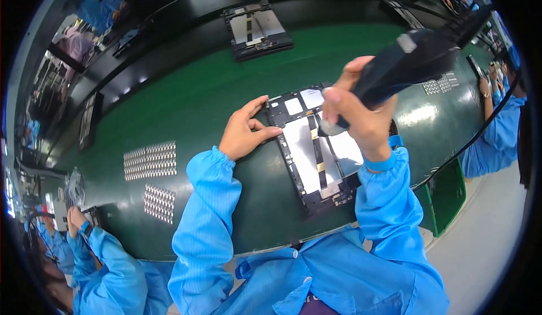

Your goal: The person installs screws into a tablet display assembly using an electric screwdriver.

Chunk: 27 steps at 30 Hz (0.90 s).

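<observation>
An opened tablet [297,145] lies on the green bench mat before me, its silvery battery cells and dark ribbon cables exposed. Along its upper left edge, my left hand [246,128] grips the frame, with the index finger near the corner and the thumb lower down. My right hand [366,120] is closed round a black electric screwdriver [409,61], which is blurred and tilted up to the right. Its greyish lower end is over the middle of the tablet; the bit itself cannot be made out. The tool and hand cover the tablet's upper right part.
Another opened tablet [261,32] lies at the far side. Sheets of small metal parts [149,161] rest to the left, with more [440,83] to the right. A black cable [480,134] hangs at the right above a green bin [446,196]. Co-workers [113,264] sit on both sides.
</observation>
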Available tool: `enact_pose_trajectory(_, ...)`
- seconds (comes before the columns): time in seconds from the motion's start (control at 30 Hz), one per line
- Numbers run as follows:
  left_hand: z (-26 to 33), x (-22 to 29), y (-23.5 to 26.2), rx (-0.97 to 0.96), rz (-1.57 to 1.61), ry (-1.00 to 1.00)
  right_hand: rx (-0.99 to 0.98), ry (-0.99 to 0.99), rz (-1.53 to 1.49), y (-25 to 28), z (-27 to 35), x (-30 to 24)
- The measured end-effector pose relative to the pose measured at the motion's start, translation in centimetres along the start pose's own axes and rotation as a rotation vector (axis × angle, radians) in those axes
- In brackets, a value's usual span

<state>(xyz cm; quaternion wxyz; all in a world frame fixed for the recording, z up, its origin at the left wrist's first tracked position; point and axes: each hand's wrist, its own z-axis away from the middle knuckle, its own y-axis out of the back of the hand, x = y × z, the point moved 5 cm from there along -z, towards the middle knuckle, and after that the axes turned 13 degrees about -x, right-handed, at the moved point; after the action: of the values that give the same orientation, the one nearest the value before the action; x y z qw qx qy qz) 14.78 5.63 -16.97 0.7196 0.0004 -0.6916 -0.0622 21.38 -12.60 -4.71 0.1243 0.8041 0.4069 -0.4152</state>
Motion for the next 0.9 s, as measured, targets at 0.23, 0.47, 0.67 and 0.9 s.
enact_pose_trajectory(0.23,0.4,-0.4,0.4,-0.005,-0.006,-0.007,-0.162,-0.174,0.052,-4.8,-0.6,4.9)
enact_pose_trajectory(0.47,0.5,-0.4,0.4,-0.008,0.056,0.026,-0.172,-0.189,0.078,-5.8,-1.3,6.2)
enact_pose_trajectory(0.67,0.3,-0.4,0.3,0.003,0.007,0.002,-0.120,-0.192,0.073,-5.5,-1.2,6.5)
enact_pose_trajectory(0.9,0.2,-0.3,0.2,0.015,0.026,-0.013,-0.123,-0.214,0.045,-5.6,-1.1,6.7)
